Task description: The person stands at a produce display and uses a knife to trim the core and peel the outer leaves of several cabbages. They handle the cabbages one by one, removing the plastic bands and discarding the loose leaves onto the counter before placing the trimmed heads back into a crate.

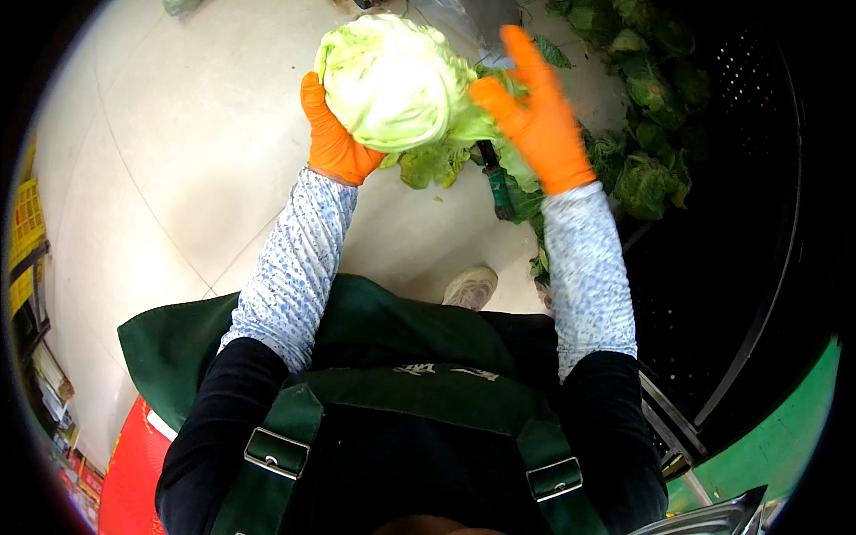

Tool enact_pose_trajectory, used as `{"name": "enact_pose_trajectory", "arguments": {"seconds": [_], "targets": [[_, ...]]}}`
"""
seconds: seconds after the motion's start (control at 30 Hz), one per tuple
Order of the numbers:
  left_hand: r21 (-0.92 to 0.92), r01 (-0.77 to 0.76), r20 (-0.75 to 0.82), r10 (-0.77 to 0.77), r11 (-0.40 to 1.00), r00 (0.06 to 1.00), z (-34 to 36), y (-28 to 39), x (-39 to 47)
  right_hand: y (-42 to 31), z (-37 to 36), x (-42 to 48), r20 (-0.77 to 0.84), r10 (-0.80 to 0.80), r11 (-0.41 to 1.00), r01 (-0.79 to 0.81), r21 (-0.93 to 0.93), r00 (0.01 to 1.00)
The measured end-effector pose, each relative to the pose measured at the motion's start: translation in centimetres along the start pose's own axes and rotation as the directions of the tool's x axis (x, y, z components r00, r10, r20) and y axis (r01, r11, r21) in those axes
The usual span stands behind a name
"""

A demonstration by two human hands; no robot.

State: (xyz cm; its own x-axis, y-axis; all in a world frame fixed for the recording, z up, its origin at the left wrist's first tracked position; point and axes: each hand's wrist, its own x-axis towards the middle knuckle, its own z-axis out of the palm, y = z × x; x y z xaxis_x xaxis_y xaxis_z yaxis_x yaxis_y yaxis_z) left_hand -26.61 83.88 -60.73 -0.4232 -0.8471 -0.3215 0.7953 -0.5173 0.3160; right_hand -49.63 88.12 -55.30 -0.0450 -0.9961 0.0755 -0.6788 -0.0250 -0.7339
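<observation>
My left hand (pixel 338 144), in an orange glove, holds a round, pale green head of cabbage (pixel 394 87) from its lower left side, thumb up along the edge. The top of the head is washed out by bright light. My right hand (pixel 542 120), also in an orange glove and blurred, is at the right edge of the head with thumb and fingers spread. Loose outer leaves (pixel 428 164) show under and right of the head. Below them on the floor, a handle wrapped in green tape (pixel 498 187) is partly hidden by leaves.
Green leaves and heads (pixel 649 93) are heaped at the right, beside a dark perforated crate (pixel 742 200). Yellow crates (pixel 27 214) stand at the far left. A red item (pixel 134 468) sits at lower left. My shoe (pixel 471 286) shows on the pale tiled floor (pixel 180 167).
</observation>
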Motion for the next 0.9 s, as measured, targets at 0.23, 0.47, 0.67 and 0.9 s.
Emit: {"name": "enact_pose_trajectory", "arguments": {"seconds": [0.23, 0.47, 0.67, 0.9], "targets": [[0.104, -0.158, -0.013, 0.161, 0.982, 0.987, -0.1, -1.0, 1.1, -2.9, 5.8, -0.9, 0.1, 0.166, 0.707, -0.189, 0.682, 0.981], [0.217, -0.194, 0.023, 0.194, 0.957, 0.981, -1.0, -0.8, 0.6, -0.4, 5.3, -2.0, 0.432, 0.336, 0.122, -0.493, 0.861, 0.837], [0.236, -0.15, -0.02, 0.159, 0.96, 0.987, -2.1, -0.6, 0.6, 0.5, 6.7, -2.6, 0.47, 0.454, 0.052, -0.549, 0.834, 0.757], [0.448, -0.253, 0.187, 0.187, 0.857, 0.964, -5.8, 0.7, 2.1, 3.7, 8.1, -3.6, 0.494, 0.319, -0.154, -0.471, 0.869, 0.809]]}}
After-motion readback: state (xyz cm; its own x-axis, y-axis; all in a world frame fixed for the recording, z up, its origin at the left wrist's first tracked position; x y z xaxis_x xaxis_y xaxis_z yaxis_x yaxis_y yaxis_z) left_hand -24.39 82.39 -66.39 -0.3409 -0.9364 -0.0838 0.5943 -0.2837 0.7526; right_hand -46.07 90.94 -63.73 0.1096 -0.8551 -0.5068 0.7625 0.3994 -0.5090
